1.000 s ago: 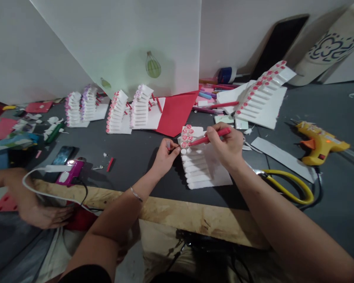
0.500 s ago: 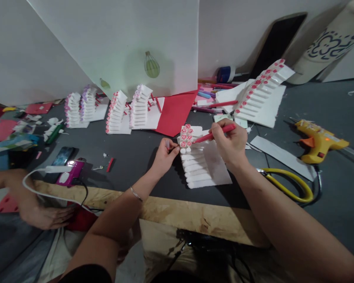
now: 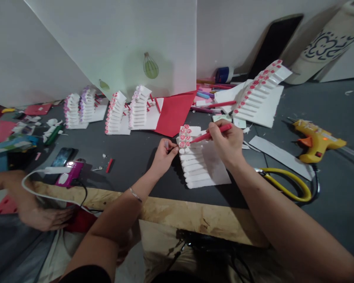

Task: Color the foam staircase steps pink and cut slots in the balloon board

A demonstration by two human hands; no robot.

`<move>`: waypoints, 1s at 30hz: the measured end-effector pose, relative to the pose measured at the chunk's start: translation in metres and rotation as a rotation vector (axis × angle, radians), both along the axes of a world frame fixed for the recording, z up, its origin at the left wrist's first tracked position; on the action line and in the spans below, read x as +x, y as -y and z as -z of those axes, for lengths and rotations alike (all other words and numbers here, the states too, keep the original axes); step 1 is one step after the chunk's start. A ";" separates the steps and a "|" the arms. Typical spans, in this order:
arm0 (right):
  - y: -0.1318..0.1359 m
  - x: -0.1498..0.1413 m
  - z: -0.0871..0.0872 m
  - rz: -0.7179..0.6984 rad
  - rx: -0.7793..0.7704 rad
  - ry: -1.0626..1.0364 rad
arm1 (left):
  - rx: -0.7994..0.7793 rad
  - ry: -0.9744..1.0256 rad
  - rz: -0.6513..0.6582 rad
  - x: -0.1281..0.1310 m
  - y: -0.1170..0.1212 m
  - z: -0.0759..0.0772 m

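Over the swabs [image 3: 194, 169], holds pen [image 3: 202, 138] in right hand [image 3: 227, 143], with thumb and fingers closed round it and aimed at red-marked tips [image 3: 182, 138], touching or just above, too fine to tell. Beside those tips, bends left hand [image 3: 164, 155], with thumb and fingertips drawn close together at the left ends of the swabs; cannot tell whether pinching anything. Between both hands, has the card [image 3: 220, 173] on the table [image 3: 147, 161], near the wooden edge [image 3: 191, 216], with swabs laid side by side, red on the upper tips and white on the lower. To the right, has a white strip [image 3: 281, 157], a yellow handle [image 3: 306, 192] and a glue gun [image 3: 318, 141]. Farther back, faces red paper [image 3: 175, 114], pens [image 3: 205, 95] and a white panel [image 3: 120, 39]. To the left, sits near a phone [image 3: 63, 156] and another person's hand [image 3: 45, 217]
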State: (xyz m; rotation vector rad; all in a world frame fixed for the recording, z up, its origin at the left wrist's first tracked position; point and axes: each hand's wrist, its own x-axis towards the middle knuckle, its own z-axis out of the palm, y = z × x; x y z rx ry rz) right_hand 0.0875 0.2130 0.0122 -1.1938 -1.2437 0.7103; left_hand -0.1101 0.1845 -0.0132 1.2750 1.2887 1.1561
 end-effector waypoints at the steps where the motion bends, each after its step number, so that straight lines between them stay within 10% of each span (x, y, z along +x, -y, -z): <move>1: 0.000 0.000 0.000 0.005 -0.001 -0.001 | -0.005 -0.003 -0.001 0.000 0.000 0.000; 15: -0.003 -0.001 0.004 0.043 -0.013 -0.133 | 0.004 0.089 -0.012 -0.005 -0.005 -0.002; 24: -0.001 -0.002 0.004 0.041 -0.010 -0.138 | -0.109 -0.247 0.266 -0.030 0.006 -0.021; 30: 0.004 -0.004 0.005 0.005 -0.014 -0.039 | -0.052 -0.279 0.118 -0.011 0.011 -0.008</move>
